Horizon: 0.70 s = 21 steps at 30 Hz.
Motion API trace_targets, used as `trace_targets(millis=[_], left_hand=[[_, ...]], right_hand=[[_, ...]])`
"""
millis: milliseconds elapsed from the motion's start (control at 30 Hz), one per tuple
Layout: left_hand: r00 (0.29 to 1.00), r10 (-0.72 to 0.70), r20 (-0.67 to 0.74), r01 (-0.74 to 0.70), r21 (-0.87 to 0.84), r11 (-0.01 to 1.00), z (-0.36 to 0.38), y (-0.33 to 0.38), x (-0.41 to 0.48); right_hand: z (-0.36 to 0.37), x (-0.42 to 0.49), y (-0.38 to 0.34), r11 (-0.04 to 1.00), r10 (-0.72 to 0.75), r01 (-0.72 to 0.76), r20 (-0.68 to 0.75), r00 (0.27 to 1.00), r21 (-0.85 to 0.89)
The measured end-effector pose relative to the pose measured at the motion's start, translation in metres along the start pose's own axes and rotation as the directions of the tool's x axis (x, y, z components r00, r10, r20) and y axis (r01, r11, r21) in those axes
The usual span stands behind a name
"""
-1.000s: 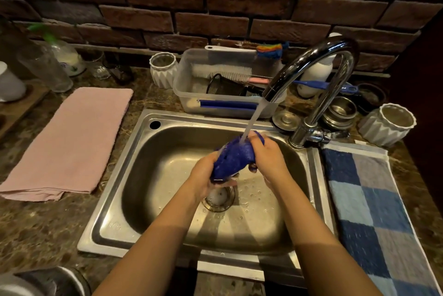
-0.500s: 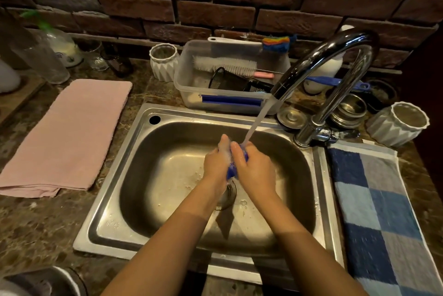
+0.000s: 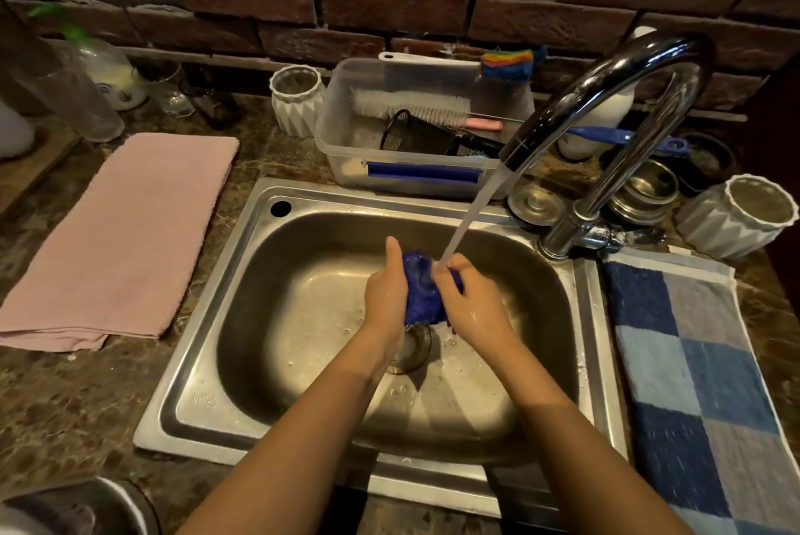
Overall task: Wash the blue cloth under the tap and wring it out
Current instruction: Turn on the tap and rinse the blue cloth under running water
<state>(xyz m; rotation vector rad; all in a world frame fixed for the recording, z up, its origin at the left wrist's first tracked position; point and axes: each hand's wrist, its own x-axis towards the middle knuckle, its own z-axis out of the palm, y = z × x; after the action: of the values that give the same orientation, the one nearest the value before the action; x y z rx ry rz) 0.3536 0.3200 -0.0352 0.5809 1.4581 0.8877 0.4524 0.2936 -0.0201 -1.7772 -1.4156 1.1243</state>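
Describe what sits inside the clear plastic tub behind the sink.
Inside the clear plastic tub: a white bottle brush with a pink handle, lying across a tipped black mesh cup. A blue strip shows through the front wall. The tub floor beneath them is mostly covered.

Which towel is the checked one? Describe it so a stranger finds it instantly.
Start at the stainless steel sink and go past its right rim, below the curved chrome tap. The blue-and-grey checked towel lies flat there; the other, plain pink towel lies left.

— Where's the cloth (image 3: 420, 291)?
— Bunched between the left hand (image 3: 386, 300) and right hand (image 3: 472, 306), over the sink (image 3: 268, 318) drain.
— Water?
— Running from the tap (image 3: 606, 93) onto the cloth's top edge.
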Motion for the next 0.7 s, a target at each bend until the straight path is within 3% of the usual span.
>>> trace_targets(millis=[100, 233, 400, 600, 700], left_hand=[[0.996, 0.089, -0.032, -0.087, 0.049, 0.995, 0.002, -0.002, 0.004], [0.996, 0.06, 0.066, -0.061, 0.019, 0.998, 0.009, -0.003, 0.0], [0.99, 0.136, 0.04, -0.141, 0.169, 0.975, 0.008, -0.007, -0.011], [0.979, 0.201, 0.018, -0.201, 0.214, 0.956, 0.002, -0.005, -0.002], [0.981, 0.195, 0.013, -0.194, 0.186, 0.963, 0.006, -0.005, -0.002]], right_hand=[[0.015, -0.02, -0.011, 1.0, 0.021, -0.02, -0.044, 0.999, 0.019], [0.031, -0.008, -0.021, 0.976, 0.209, -0.183, -0.276, 0.938, 0.119], [0.03, 0.023, -0.006, 0.892, 0.372, -0.281, -0.222, 0.901, 0.354], [0.026, -0.004, -0.002, 0.888, 0.257, -0.164, -0.167, 0.952, 0.43], [0.036, -0.016, -0.007, 0.943, 0.219, -0.142, -0.241, 0.945, 0.3]])
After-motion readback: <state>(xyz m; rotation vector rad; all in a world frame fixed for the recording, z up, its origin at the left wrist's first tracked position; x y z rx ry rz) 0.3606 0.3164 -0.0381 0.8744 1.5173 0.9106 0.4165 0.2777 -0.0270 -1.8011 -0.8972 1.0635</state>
